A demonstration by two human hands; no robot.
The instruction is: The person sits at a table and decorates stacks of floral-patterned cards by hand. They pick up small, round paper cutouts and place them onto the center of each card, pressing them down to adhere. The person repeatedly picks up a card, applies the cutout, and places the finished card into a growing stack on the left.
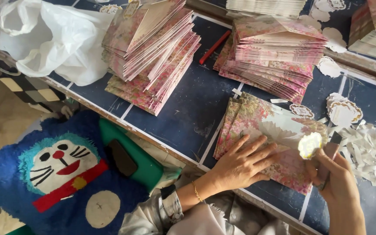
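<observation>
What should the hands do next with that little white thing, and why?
Probably bring the right hand down to press its white scalloped sticker onto the flowery card. The left hand lies flat on the card, holding it down, and the sticker hovers just above the card's edge.

Thin gold bracelet (pixel 195 191), grey patterned cuff (pixel 172 208), pale satin sleeve (pixel 153 219)

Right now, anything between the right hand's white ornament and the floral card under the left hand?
Nothing visible. The right hand holds the white ornament just above the floral card, at its right side. The left hand lies flat on the card's lower left, apart from the ornament. The paper strips lie off to the right.
</observation>
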